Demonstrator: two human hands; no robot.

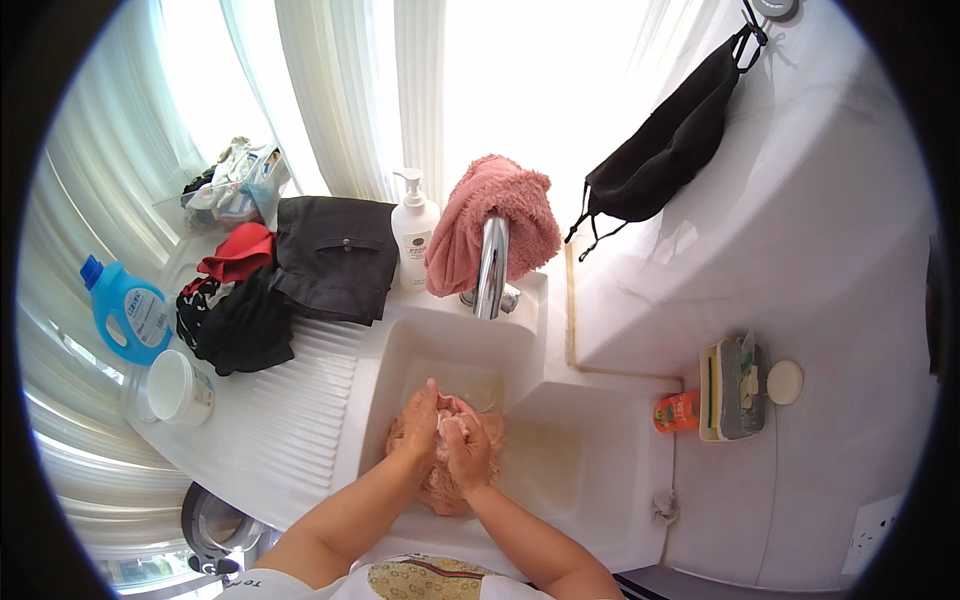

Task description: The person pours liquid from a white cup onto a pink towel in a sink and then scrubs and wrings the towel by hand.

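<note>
- White desk (300, 420) with a ribbed washboard slope takes up most of the view, with a square sink (470, 350) sunk into it and a shallower basin just to the right.
- Dark clothes (335, 258) are piled at the back left, with a red piece (238, 250) next to them.
- Pink towel (495, 225) is draped over the chrome faucet (492, 270), and a white pump bottle (414, 230) stands just beside it.
- Blue detergent jug (128, 308) sits far left, with a white tub (182, 387) near it.
- Pink cloth (445, 470) is down in the sink, bunched up under both hands.
- Left hand (418, 425) and right hand (468, 448) are both clenched tight on that cloth, pressed together.
</note>
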